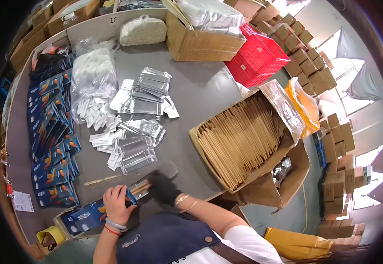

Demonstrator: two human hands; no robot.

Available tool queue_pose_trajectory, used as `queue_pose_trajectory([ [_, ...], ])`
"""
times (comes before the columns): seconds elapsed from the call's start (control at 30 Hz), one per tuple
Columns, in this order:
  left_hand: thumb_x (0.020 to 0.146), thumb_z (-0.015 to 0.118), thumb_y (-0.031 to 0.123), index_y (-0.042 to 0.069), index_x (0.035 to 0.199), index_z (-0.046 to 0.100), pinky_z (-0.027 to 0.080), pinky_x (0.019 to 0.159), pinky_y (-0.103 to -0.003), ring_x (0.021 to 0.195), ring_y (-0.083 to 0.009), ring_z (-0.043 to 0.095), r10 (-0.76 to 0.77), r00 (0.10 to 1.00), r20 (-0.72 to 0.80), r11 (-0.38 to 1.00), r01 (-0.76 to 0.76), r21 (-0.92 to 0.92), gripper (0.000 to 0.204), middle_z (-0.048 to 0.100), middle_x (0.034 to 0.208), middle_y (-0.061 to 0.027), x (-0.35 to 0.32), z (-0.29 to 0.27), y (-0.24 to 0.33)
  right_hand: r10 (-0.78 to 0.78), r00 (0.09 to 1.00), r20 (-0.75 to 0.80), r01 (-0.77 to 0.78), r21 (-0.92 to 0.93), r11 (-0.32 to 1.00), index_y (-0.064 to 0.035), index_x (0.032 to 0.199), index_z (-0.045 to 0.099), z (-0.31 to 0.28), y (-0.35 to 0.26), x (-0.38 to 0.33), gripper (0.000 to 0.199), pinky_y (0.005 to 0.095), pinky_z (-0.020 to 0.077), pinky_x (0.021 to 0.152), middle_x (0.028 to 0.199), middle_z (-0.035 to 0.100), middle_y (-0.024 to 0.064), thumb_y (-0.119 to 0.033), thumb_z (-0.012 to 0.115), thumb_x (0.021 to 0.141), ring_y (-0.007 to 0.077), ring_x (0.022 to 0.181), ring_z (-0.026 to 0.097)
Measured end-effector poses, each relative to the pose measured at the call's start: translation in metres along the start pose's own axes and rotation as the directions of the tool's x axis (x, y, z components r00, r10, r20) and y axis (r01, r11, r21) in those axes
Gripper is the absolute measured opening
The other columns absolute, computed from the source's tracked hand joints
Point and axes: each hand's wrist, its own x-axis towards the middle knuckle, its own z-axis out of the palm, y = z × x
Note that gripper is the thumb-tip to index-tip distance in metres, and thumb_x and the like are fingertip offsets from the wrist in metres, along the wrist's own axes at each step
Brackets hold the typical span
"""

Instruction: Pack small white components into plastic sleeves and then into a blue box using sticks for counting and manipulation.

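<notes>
The left hand (117,206) gripped a blue packet (131,197), seemingly steadying it; to its right, the blurred right hand's (162,189) grip couldn't be told. The next move seemingly called for steadiness.

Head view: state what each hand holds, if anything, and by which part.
Left hand: a blue packet, by its right-hand end. Right hand: too blurred to tell whether it holds the tan strip at its fingers.
</notes>
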Motion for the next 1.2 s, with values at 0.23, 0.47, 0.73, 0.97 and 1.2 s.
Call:
queue_pose_trajectory([
  [0.23,0.05,0.085,0.012,0.017,0.116,0.061,0.04,0.091,-0.045,0.107,-0.0338,0.05,0.026,0.995,0.092,1.0,-0.027,0.009,0.07,0.054,0.115,-0.012,0.016,-0.022,0.009,-0.299,0.953,0.058,0.299,-0.354,0.886,-0.0117,0.114,0.056,-0.03,-0.055,0.009,0.056,0.0532,0.0359,0.097,0.116,0.055,0.0137,-0.029,0.08,0.065,0.0326,0.112,0.053],
  [0.47,0.056,0.074,0.011,0.014,0.083,0.066,0.043,0.082,-0.046,0.098,-0.0351,0.052,0.02,0.913,0.407,0.983,-0.093,0.16,0.028,0.054,0.102,-0.0141,0.022,-0.079,-0.009,-0.155,0.956,0.249,0.265,-0.505,0.822,-0.011,0.122,0.055,-0.054,-0.05,0.003,0.068,0.0539,0.0323,0.103,0.116,0.058,0.0098,-0.037,0.079,0.064,0.0288,0.114,0.054],
  [0.73,0.062,0.08,0.01,0.005,0.116,0.058,0.031,0.108,-0.049,0.123,-0.0388,0.045,-0.346,0.936,-0.063,0.938,0.345,-0.013,0.059,0.051,0.13,-0.0174,-0.022,-0.04,-0.071,-0.008,0.987,0.159,0.083,-0.47,0.879,-0.0102,0.122,0.057,-0.06,-0.069,-0.003,0.065,0.0484,0.0331,0.103,0.114,0.059,0.0104,-0.038,0.078,0.067,0.0291,0.109,0.057],
  [0.97,0.062,0.084,0.032,0.006,0.128,0.055,0.014,0.113,-0.059,0.13,-0.0356,0.04,-0.429,0.885,-0.184,0.886,0.452,0.106,0.077,0.053,0.131,-0.0124,-0.036,0.004,-0.038,-0.013,0.987,0.158,0.097,-0.538,0.837,-0.0102,0.117,0.057,-0.056,-0.066,-0.003,0.061,0.0502,0.0337,0.1,0.107,0.058,0.0094,-0.035,0.078,0.066,0.0271,0.104,0.056],
  [1.2,0.058,0.086,0.029,0.003,0.129,0.054,0.025,0.11,-0.05,0.128,-0.0355,0.042,-0.445,0.874,-0.196,0.892,0.452,-0.01,0.082,0.049,0.135,-0.0169,-0.058,0.002,-0.056,-0.038,0.972,0.232,0.175,-0.603,0.778,-0.0131,0.121,0.057,-0.043,-0.066,0.002,0.065,0.0513,0.0302,0.103,0.111,0.059,0.0071,-0.045,0.077,0.067,0.0258,0.107,0.057],
])
